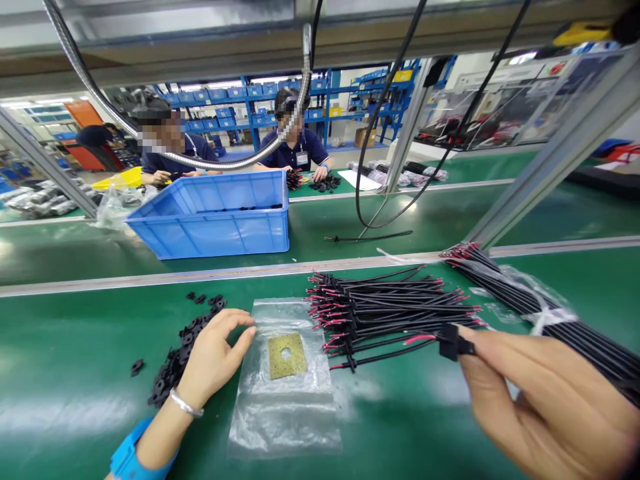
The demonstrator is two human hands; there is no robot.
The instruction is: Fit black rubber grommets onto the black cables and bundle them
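Note:
My right hand (545,393) pinches a black cable (467,347) between thumb and forefinger. Its red wire end points left, and a small black square fitting sits around the cable just behind the bare wire. My left hand (215,353) is open, thumb and fingers apart, beside the left edge of a clear plastic bag (285,427). On the bag lies a yellowish square pad (277,367) with a round hole. Left of that hand is a pile of small black plastic parts (170,373). A stack of black cables (400,307) with red wire ends lies right of the bag.
A tied bundle of long black cables (575,327) lies at the right. Behind the metal edge strip stands a blue bin (225,233). A metal flexible hose and dark cords (367,133) hang overhead. Two people (295,143) sit across the bench.

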